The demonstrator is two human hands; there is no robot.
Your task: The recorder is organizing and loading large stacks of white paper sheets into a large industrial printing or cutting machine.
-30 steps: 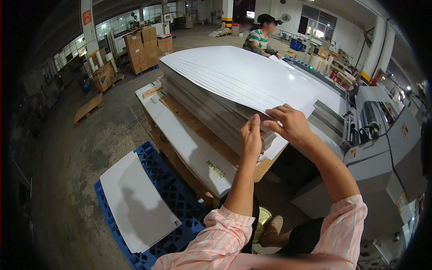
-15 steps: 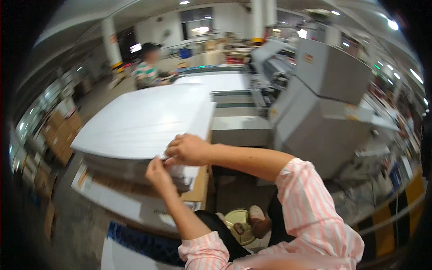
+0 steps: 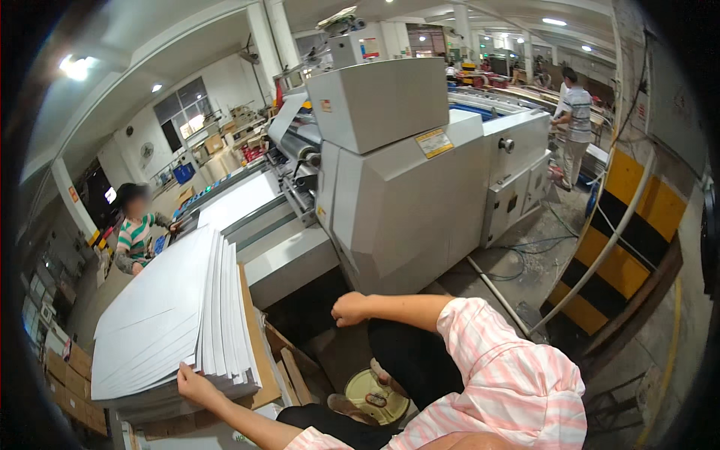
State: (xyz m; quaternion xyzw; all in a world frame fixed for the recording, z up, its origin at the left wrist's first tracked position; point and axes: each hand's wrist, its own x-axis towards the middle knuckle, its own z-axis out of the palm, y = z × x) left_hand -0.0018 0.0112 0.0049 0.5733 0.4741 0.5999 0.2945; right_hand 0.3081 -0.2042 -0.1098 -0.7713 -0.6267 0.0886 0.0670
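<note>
White sheets (image 3: pixel 150 296) of paper or thin card rise in a thick stack from your eight o'clock toward nine, just beside the grey machine's (image 3: pixel 416 202) infeed end. Your left hand (image 3: pixel 198 386) is at seven to eight o'clock, with its fingers (image 3: pixel 184 371) at the near corner of the stack; you may be pinching an edge or only resting against it, and I cannot tell which. Your right hand (image 3: pixel 349 308) hangs at six o'clock, its fingers curled into a loose fist around nothing visible, clear of the stack.

As far as the work shows, you have the upper sheets fanned: they step apart in a staircase toward you, and along the side facing three o'clock the edges part into separate leaves. Those edges are not squared, and most of the pile lies unfed on a tan board (image 3: pixel 264 367) above wooden planks (image 3: pixel 296 375). Beyond it, toward ten o'clock, another white sheet (image 3: pixel 238 201) lies flat on the machine's table.

At your nine o'clock, a co-worker in a green-striped shirt (image 3: pixel 135 236) stands by the stack's far side. Near your feet, at six o'clock, sits a round yellow lid (image 3: pixel 360 388).
</note>
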